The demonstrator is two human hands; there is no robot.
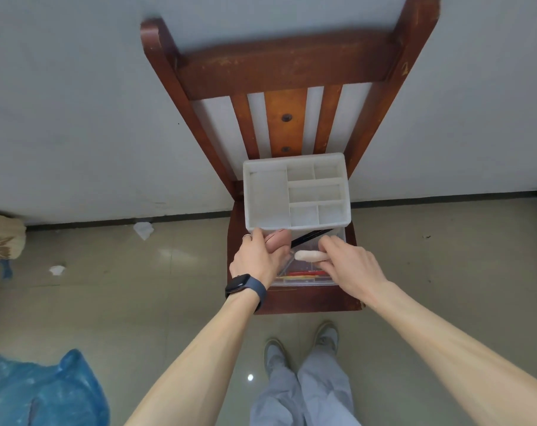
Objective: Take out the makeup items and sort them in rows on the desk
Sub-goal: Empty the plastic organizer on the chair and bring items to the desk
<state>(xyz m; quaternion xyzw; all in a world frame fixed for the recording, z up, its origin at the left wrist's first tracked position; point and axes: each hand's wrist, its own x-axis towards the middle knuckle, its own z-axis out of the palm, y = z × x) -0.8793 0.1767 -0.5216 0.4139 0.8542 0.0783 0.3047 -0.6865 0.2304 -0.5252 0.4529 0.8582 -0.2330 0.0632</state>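
Observation:
A white organiser box (296,192) with several bare top compartments stands on a wooden chair seat (310,299). Its clear drawer (304,279) is pulled out toward me. My left hand (259,259), with a watch on the wrist, is closed around a pink rounded makeup sponge (279,239) at the drawer's left side. My right hand (347,262) pinches a cream oblong puff (310,256) above the drawer. A black pencil-like item (310,235) lies slanted at the back of the drawer. Red items (307,273) lie at its front.
The chair's brown slatted back (287,72) leans against a grey wall. A blue plastic bag (45,392) lies on the tiled floor at lower left, paper scraps (143,230) near the wall, patterned fabric (1,238) at far left. My legs and shoes (304,364) are below the seat.

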